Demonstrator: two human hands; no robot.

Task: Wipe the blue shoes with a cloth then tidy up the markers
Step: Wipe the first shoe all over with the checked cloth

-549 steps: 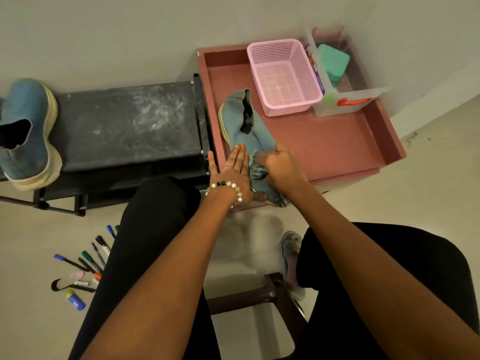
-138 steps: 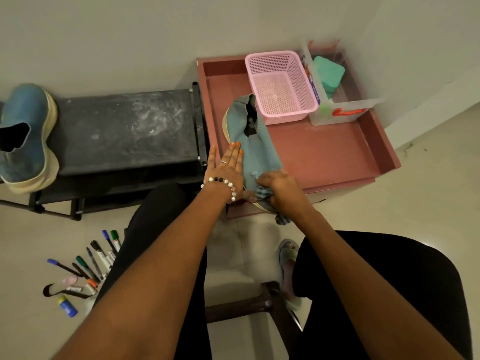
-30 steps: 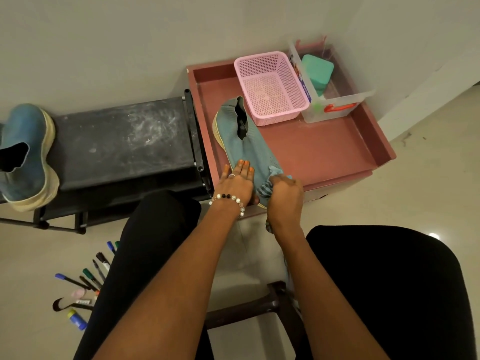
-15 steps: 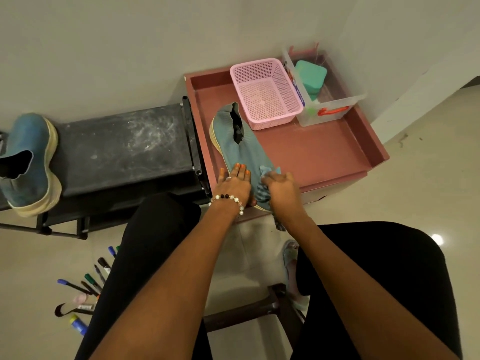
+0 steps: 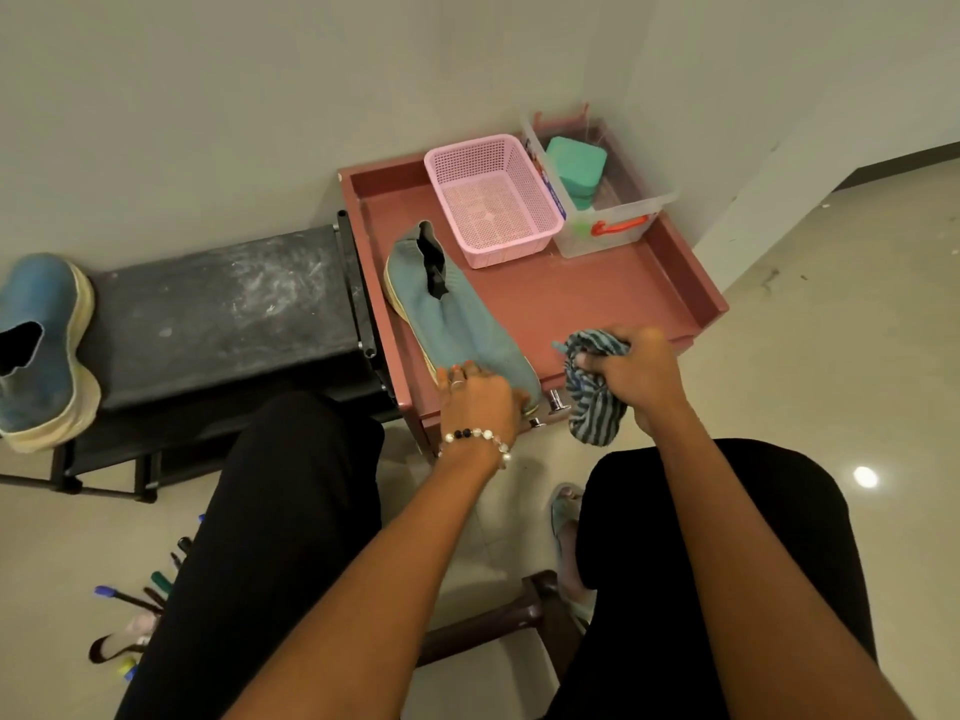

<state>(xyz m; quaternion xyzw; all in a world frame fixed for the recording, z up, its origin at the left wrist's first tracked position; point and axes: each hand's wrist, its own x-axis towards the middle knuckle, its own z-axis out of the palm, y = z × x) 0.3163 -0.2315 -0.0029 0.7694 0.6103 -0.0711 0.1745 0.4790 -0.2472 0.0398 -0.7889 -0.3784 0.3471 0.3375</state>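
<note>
Left hand (image 5: 480,394) grips the shoe (image 5: 457,317) toe overhanging the worktop (image 5: 623,288) edge; right hand (image 5: 641,374), clutching the cloth (image 5: 592,402) beside it, risks nudging the shoe off.

Person wears black trousers (image 5: 270,537), bare forearms without sleeves, a bead bracelet (image 5: 475,438) of white and black beads on the left wrist, a ring (image 5: 457,385) on one left finger, and a sandal (image 5: 565,517).
</note>
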